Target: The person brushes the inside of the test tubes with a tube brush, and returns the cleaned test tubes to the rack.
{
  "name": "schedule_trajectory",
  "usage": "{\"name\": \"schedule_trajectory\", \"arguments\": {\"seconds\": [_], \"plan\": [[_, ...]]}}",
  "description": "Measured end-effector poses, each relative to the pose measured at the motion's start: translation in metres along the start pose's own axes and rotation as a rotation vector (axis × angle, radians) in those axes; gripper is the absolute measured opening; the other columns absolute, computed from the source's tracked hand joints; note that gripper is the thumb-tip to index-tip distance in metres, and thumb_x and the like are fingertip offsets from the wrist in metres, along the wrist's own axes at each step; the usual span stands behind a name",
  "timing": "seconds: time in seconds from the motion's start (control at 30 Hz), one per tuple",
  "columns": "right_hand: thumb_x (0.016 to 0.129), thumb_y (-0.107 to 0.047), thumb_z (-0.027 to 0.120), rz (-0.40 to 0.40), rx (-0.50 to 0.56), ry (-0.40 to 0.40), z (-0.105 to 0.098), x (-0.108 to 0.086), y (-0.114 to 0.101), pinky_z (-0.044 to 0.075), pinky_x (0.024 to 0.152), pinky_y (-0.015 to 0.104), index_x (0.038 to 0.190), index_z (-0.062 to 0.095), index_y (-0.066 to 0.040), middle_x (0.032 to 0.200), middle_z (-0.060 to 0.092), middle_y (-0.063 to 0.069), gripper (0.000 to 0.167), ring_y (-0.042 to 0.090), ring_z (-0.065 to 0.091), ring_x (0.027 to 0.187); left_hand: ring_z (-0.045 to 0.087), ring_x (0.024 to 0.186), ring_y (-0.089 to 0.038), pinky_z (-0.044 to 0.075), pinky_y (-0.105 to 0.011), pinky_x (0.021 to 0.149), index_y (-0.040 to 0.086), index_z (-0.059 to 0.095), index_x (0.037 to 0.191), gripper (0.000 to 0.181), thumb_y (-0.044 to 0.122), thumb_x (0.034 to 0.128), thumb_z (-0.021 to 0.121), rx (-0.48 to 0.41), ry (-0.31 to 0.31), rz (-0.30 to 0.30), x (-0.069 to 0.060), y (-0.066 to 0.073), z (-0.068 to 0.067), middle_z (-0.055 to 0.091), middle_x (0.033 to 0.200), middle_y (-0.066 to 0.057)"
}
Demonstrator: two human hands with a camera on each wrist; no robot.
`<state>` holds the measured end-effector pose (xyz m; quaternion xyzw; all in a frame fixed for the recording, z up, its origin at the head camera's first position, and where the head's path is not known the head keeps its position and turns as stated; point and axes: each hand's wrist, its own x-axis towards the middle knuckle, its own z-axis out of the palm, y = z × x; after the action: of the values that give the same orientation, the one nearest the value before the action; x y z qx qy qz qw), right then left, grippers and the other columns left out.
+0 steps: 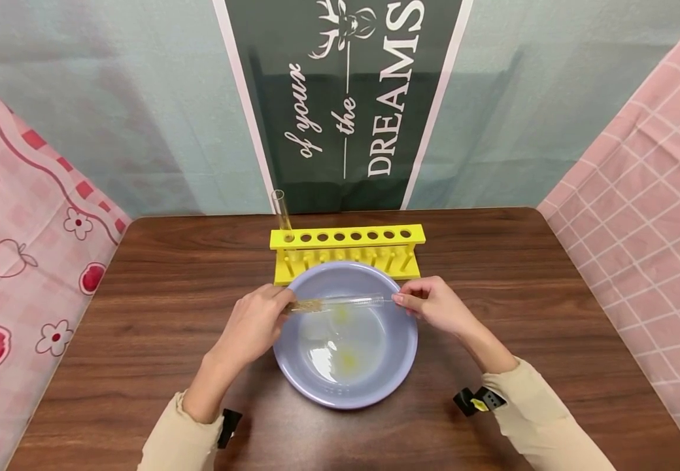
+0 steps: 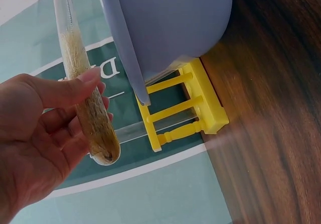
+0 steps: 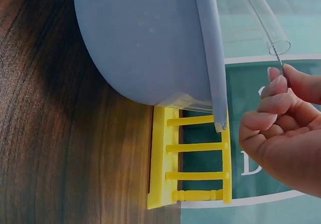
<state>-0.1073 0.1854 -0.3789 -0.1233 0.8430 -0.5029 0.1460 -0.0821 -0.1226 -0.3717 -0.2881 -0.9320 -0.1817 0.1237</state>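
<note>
Over the blue-purple basin [image 1: 346, 400], my left hand [image 1: 260, 320] grips a clear glass test tube [image 1: 340, 301] near its rounded bottom. Inside the tube sits a test tube brush [image 2: 75, 53], its tan bristles filling the closed end. My right hand [image 1: 434, 304] pinches the end of the brush's twisted wire handle [image 3: 271, 40], just outside the tube's open mouth. The tube lies roughly level, mouth to the right. In the left wrist view, thumb and fingers wrap the bristle-filled part. Liquid with yellowish patches [image 1: 348, 360] is in the basin.
Behind the basin stands a yellow test tube rack [image 1: 348, 237], with another clear test tube [image 1: 282, 212] upright in its leftmost hole. The basin hides part of the rack's base. All stand on a dark wooden table [image 1: 169, 294], with a printed curtain [image 1: 187, 131] at the back.
</note>
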Motion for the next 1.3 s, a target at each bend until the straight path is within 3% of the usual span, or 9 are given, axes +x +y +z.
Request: {"name": "schedule_trajectory", "arguments": {"seconds": [0.2, 0.4, 0.67, 0.87, 1.03, 1.3], "plan": [[0.082, -0.01, 0.066, 0.009, 0.019, -0.032, -0.0026, -0.0009, -0.0004, 0.041, 0.05, 0.025, 0.084, 0.064, 0.005, 0.064, 0.052, 0.008, 0.016, 0.019, 0.047, 0.057, 0.056, 0.073, -0.021, 0.046, -0.037, 0.057, 0.007, 0.061, 0.081, 0.024, -0.008, 0.0655, 0.072, 0.008, 0.005, -0.01, -0.0003, -0.0005, -0.0005, 0.061, 0.077, -0.003], [0.087, -0.01, 0.06, 0.03, 0.141, -0.094, -0.0047, -0.0012, -0.0014, 0.045, 0.053, 0.027, 0.086, 0.06, 0.012, 0.066, 0.055, 0.011, 0.022, 0.016, 0.05, 0.057, 0.056, 0.073, -0.021, 0.046, -0.037, 0.057, 0.007, 0.061, 0.081, 0.026, -0.011, 0.0641, 0.07, 0.0, 0.019, -0.009, -0.0022, -0.0014, 0.0015, 0.06, 0.075, -0.002], [0.091, -0.006, 0.053, 0.084, 0.287, -0.082, -0.0048, -0.0009, -0.0027, 0.046, 0.054, 0.026, 0.092, 0.056, 0.019, 0.066, 0.057, 0.011, 0.026, 0.014, 0.05, 0.055, 0.057, 0.073, -0.02, 0.046, -0.036, 0.058, 0.007, 0.061, 0.081, 0.026, -0.012, 0.0646, 0.069, -0.007, 0.022, -0.01, -0.0028, -0.0008, 0.0015, 0.06, 0.076, -0.002], [0.093, -0.008, 0.049, 0.117, 0.342, -0.068, -0.0049, -0.0006, -0.0032, 0.045, 0.054, 0.026, 0.088, 0.053, 0.02, 0.064, 0.057, 0.01, 0.029, 0.014, 0.05, 0.054, 0.057, 0.074, -0.02, 0.046, -0.036, 0.059, 0.006, 0.062, 0.082, 0.026, -0.011, 0.0652, 0.07, -0.006, 0.012, -0.013, -0.0039, -0.0007, 0.0023, 0.061, 0.078, -0.002], [0.089, -0.006, 0.055, 0.111, 0.326, -0.082, -0.0057, -0.0004, -0.0024, 0.047, 0.054, 0.027, 0.09, 0.055, 0.02, 0.064, 0.057, 0.009, 0.026, 0.014, 0.051, 0.054, 0.056, 0.074, -0.02, 0.046, -0.036, 0.058, 0.007, 0.062, 0.082, 0.026, -0.011, 0.0652, 0.07, -0.004, 0.007, -0.012, -0.0039, -0.0006, 0.0026, 0.059, 0.076, -0.002], [0.082, -0.008, 0.066, 0.109, 0.178, -0.11, -0.0064, 0.0001, -0.0026, 0.044, 0.051, 0.026, 0.086, 0.059, 0.015, 0.062, 0.056, 0.011, 0.024, 0.017, 0.049, 0.051, 0.056, 0.073, -0.02, 0.046, -0.035, 0.057, 0.007, 0.061, 0.081, 0.025, -0.011, 0.0658, 0.069, -0.003, 0.009, 0.001, -0.0033, 0.0002, 0.0035, 0.057, 0.074, 0.0]]}}
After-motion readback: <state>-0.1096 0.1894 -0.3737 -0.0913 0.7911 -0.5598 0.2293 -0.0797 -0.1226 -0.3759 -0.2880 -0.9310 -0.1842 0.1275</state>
